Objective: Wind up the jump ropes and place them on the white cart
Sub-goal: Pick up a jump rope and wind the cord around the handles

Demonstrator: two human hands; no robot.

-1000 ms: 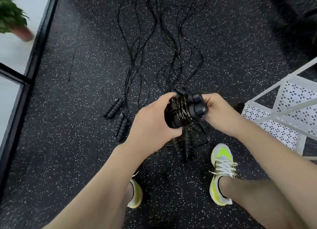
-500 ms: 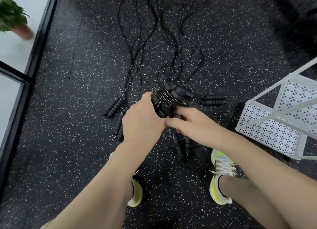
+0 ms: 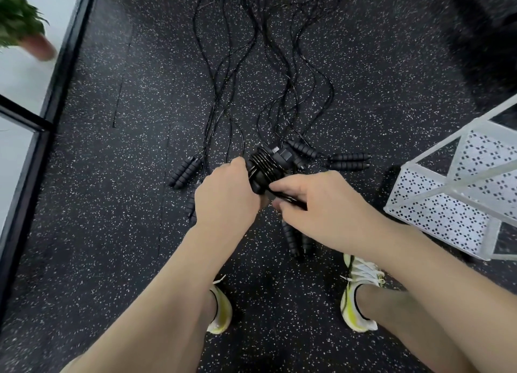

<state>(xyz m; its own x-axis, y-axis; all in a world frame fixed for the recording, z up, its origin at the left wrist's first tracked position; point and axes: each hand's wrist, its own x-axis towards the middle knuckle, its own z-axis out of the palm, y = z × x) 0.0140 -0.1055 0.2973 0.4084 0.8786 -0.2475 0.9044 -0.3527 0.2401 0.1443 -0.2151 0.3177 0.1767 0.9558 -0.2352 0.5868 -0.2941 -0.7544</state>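
My left hand [image 3: 226,196] grips a black jump rope bundle [image 3: 267,164]: two ribbed handles with cord wound round them in several turns. My right hand [image 3: 321,204] pinches the free end of that cord just below the bundle. Several more black jump ropes [image 3: 268,73] lie stretched out on the floor beyond my hands, their handles near me: one pair at the left [image 3: 186,171], one pair at the right [image 3: 348,161], one pair under my right wrist [image 3: 292,239]. The white cart [image 3: 447,202] stands at the right edge.
The floor [image 3: 126,232] is black speckled rubber. A black window frame [image 3: 42,126] runs along the left, with a potted plant [image 3: 25,31] behind it. My two feet in white and yellow shoes [image 3: 361,288] stand below the ropes.
My right hand moved from the bundle's right side to beneath it and now pinches the cord end. The bundle tilted and rose slightly; the handle pair at the right came into view.
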